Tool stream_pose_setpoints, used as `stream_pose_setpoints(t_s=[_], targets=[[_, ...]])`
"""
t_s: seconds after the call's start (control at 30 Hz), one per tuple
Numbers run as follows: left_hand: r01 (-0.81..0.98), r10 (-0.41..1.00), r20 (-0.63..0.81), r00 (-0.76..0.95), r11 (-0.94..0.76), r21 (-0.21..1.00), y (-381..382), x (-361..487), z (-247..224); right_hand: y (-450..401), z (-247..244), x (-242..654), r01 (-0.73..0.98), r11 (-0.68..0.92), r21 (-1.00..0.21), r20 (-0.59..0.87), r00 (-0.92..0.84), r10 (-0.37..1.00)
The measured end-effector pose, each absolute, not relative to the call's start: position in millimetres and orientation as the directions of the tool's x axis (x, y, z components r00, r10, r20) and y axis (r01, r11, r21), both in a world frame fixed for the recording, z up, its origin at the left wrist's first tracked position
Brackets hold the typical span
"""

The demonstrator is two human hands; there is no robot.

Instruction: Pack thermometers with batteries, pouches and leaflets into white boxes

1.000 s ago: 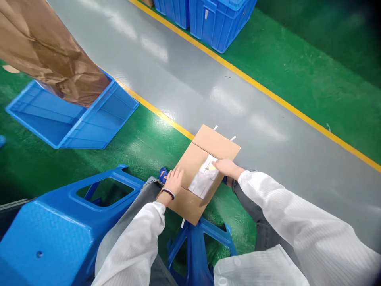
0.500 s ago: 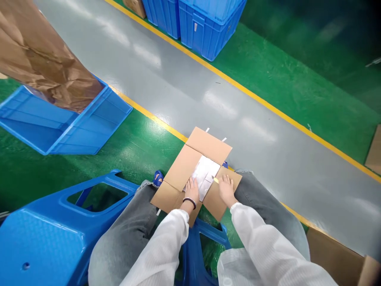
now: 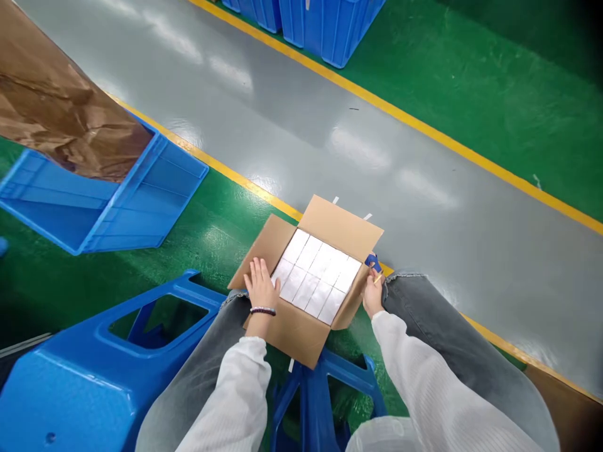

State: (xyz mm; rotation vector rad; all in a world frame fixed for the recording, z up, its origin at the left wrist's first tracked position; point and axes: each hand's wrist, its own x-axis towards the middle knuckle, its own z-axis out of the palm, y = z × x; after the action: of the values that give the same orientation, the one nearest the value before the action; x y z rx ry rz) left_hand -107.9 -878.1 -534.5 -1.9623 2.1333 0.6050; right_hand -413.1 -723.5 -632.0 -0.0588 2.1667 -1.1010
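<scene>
On my lap sits an open cardboard box (image 3: 340, 227) with its flaps spread outward. Rows of flat white packets (image 3: 315, 274) fill it in a tight grid. My left hand (image 3: 261, 285) rests on the box's near left edge, fingers spread and holding nothing. My right hand (image 3: 372, 295) is at the box's right corner, pinching a small yellow-and-blue item (image 3: 374, 268). That item is too small to identify.
A blue plastic stool frame (image 3: 89, 383) stands at lower left. A tilted blue crate (image 3: 160, 188) lies under crumpled brown paper (image 3: 56, 107). Blue crates (image 3: 325, 25) stand beyond a grey walkway (image 3: 438, 157) edged with yellow lines. My knees in grey jeans (image 3: 461, 339) flank the box.
The box's flaps now stand open, showing the grid of white packets. The white sheet on top is gone. My right hand has moved to the box's right corner.
</scene>
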Motion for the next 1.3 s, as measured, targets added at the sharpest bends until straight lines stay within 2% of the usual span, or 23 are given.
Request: stream_pose_setpoints(t_s=[0.1, 0.2, 0.3, 0.4, 0.5, 0.63, 0.77, 0.87, 0.97, 1.07, 1.17, 1.3], targets=[[-0.980, -0.864, -0.495, -0.094, -0.008, 0.200, -924, -98, -572, -722, -650, -415, 0.433, 0.551, -0.713, -0.654, -0.694, -0.300], [-0.955, -0.750, -0.635, -0.187, -0.013, 0.296, -948, -98, -612, -723, -667, -412, 0.544, 0.472, -0.694, -0.700, -0.665, -0.262], [-0.923, -0.641, -0.716, -0.275, -0.033, 0.384, -954, -103, -639, -722, -678, -408, 0.600, 0.420, -0.681, -0.720, -0.654, -0.233], [-0.907, -0.592, -0.741, -0.317, -0.040, 0.420, -958, -105, -647, -722, -678, -410, 0.614, 0.415, -0.671, -0.731, -0.642, -0.232], [-0.919, -0.633, -0.716, -0.294, -0.019, 0.394, -955, -112, -635, -722, -669, -416, 0.588, 0.457, -0.668, -0.728, -0.643, -0.236], [-0.928, -0.758, -0.589, -0.278, 0.052, 0.370, -915, -139, -597, -713, -636, -421, 0.486, 0.548, -0.681, -0.685, -0.688, -0.239], [-0.886, -0.698, -0.585, -0.414, 0.162, 0.434, -861, -177, -570, -696, -586, -414, 0.283, 0.648, -0.707, -0.584, -0.751, -0.309], [-0.873, -0.636, -0.623, -0.454, 0.180, 0.453, -838, -194, -562, -691, -551, -403, 0.086, 0.682, -0.726, -0.511, -0.732, -0.451], [-0.845, -0.554, -0.660, -0.507, 0.171, 0.506, -824, -183, -548, -702, -527, -387, -0.093, 0.658, -0.747, -0.499, -0.576, -0.648], [-0.840, -0.451, -0.721, -0.526, 0.143, 0.524, -809, -150, -527, -728, -520, -367, -0.222, 0.591, -0.775, -0.523, -0.300, -0.798], [-0.873, -0.336, -0.808, -0.484, 0.131, 0.469, -796, -114, -510, -756, -531, -345, -0.306, 0.519, -0.798, -0.533, -0.041, -0.845], [-0.949, -0.188, -0.933, -0.308, 0.136, 0.286, -786, -84, -507, -768, -553, -317, -0.378, 0.457, -0.805, -0.542, 0.156, -0.826]])
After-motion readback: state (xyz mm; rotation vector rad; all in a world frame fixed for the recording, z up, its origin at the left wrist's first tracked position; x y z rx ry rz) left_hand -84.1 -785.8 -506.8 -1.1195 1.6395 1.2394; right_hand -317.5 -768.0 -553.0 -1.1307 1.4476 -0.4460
